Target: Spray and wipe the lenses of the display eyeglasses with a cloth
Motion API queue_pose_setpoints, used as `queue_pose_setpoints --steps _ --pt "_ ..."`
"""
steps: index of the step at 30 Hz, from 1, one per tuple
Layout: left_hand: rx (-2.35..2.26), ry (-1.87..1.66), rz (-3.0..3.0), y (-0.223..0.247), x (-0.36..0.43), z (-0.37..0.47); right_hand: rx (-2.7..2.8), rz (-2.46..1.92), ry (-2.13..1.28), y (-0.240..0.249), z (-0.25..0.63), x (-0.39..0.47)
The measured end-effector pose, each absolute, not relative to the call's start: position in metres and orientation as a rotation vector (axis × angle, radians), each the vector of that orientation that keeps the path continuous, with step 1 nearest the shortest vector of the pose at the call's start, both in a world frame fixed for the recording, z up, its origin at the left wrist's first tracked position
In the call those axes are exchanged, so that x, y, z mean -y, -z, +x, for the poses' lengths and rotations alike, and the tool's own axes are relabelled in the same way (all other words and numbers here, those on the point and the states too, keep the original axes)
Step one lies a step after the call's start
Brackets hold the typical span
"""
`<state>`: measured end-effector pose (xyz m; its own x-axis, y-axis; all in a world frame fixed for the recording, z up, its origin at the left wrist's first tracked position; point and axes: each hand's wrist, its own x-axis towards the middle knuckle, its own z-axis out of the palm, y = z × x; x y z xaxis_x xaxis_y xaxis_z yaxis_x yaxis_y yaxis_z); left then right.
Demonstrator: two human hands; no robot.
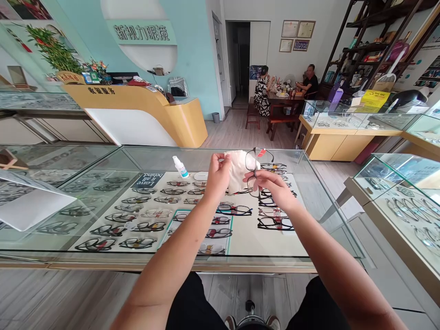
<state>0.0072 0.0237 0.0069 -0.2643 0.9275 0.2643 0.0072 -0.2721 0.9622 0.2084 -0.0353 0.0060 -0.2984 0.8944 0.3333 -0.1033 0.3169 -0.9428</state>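
Observation:
Pinched in my left hand (220, 170) is a pale, cream-coloured cloth (236, 173) that hangs down over the glass. My right hand (273, 185) grips a pair of eyeglasses (251, 159) with a thin dark frame, turned on end so that one lens is above the other. A red tag shows at the upper temple. The glasses are in front of the cloth's right edge; whether they touch it I cannot tell. A white spray bottle (180, 167) with a blue label stands on the glass counter, left of my hands.
Rows of eyeglasses (136, 243) lie inside the glass display counter (247, 263) beneath my arms. A white, laptop-like panel (30, 201) stands at left. More display cases (398, 192) are at right. Two people (263, 91) sit at a table in the back.

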Motion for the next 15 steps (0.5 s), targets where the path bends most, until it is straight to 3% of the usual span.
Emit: queue_pose_setpoints --steps 15 --pt "-0.740 -1.469 1.663 -0.005 0.000 0.031 1.607 -0.819 -1.064 0.001 0.202 0.030"
